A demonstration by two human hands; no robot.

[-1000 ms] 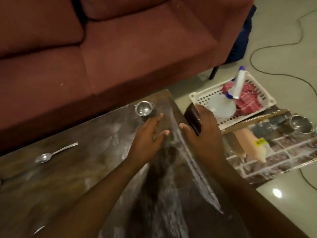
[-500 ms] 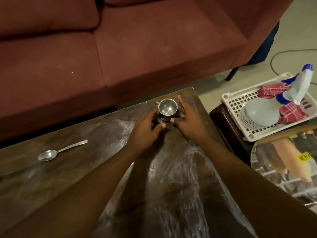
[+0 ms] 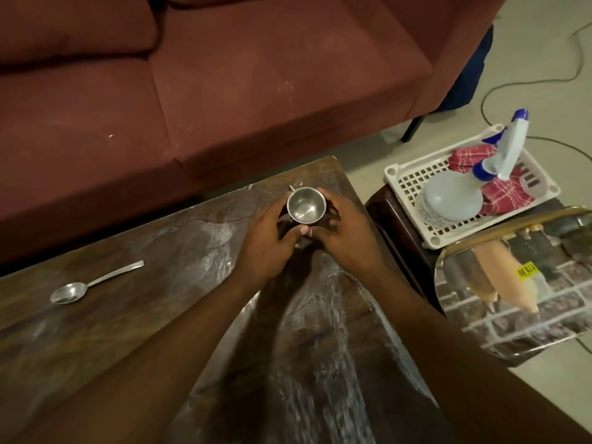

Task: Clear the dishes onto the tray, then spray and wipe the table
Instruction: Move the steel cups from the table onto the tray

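A small steel cup [image 3: 306, 205] sits near the far right corner of the dark wooden table [image 3: 179, 302], on what looks like a dark saucer that my fingers mostly hide. My left hand [image 3: 267, 245] and my right hand [image 3: 344, 233] close around the cup and saucer from both sides. A steel spoon [image 3: 86, 285] lies alone on the table's left part. To the right, lower than the table, a picture-printed tray [image 3: 525, 328] rests on a dark stool. A white basket [image 3: 413, 181] beside it holds a spray bottle [image 3: 458, 195] and a red checked cloth [image 3: 503, 195].
A maroon sofa [image 3: 224, 75] runs close along the table's far edge. A cable [image 3: 525, 81] lies on the pale floor at the right. White streaks and smears cover the tabletop.
My hands went forward from the table's middle to the cup and closed around it. The view shifted, so the cup now sits nearer the centre.
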